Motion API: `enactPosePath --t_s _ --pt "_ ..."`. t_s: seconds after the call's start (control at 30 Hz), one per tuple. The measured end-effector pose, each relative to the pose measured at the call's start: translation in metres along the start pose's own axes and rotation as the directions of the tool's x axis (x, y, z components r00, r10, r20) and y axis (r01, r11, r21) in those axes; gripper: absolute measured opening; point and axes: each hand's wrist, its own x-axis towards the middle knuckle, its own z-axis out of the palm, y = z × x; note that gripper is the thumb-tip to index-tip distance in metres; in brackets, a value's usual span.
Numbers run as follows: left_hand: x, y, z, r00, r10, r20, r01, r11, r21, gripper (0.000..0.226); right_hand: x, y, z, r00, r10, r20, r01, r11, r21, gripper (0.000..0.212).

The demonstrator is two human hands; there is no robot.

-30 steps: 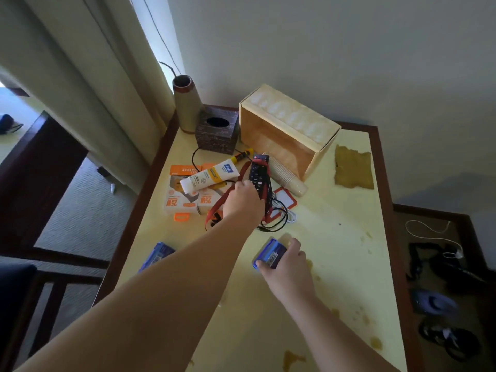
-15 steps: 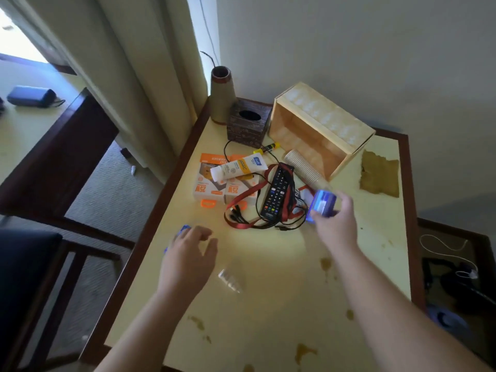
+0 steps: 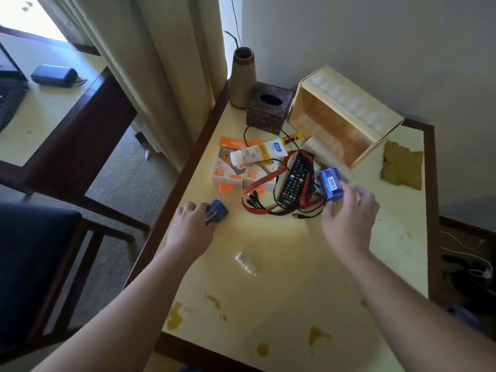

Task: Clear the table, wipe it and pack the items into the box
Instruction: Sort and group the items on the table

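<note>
On the yellow table (image 3: pixel 281 291), my left hand (image 3: pixel 192 226) closes on a blue pack (image 3: pixel 216 210) near the left edge. A second blue pack (image 3: pixel 330 183) is lifted above the clutter by my right hand (image 3: pixel 349 216). The cardboard box (image 3: pixel 343 114) lies on its side at the back, its opening facing me. In front of it lie a stack of paper cups (image 3: pixel 322 153), a black remote (image 3: pixel 295 181), a red lanyard with black cables (image 3: pixel 265 183), a white tube (image 3: pixel 257 154) and orange charger boxes (image 3: pixel 228 173). A brownish cloth (image 3: pixel 401 165) rests at the right.
A brown tissue holder (image 3: pixel 268 108) and a cone-shaped spool (image 3: pixel 243 76) stand at the back left corner. A small clear plastic piece (image 3: pixel 245 263) lies mid-table. Brown stains (image 3: pixel 174 315) dot the front. A dark chair (image 3: pixel 40 253) stands left; cables and shoes lie on the floor right.
My left hand moved left from the remote and closed on the blue pack by the edge. My right hand lifted its blue pack from the table toward the box.
</note>
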Motion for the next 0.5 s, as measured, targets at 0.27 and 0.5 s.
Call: enactPosePath --t_s 0.27,0.5 --pt "0.028 0.036 0.001 0.987 0.158 -0.027 -0.159 0.987 -0.023 0.049 -0.127 -0.062 0.032 0.852 -0.268 0.45 0.273 0.961 0.056 0.057" --pt "-0.014 0.016 0.007 0.981 0.068 -0.18 -0.101 0.978 -0.183 0.05 -0.119 -0.058 0.055 0.799 -0.268 0.538 0.345 0.938 -0.045 0.035"
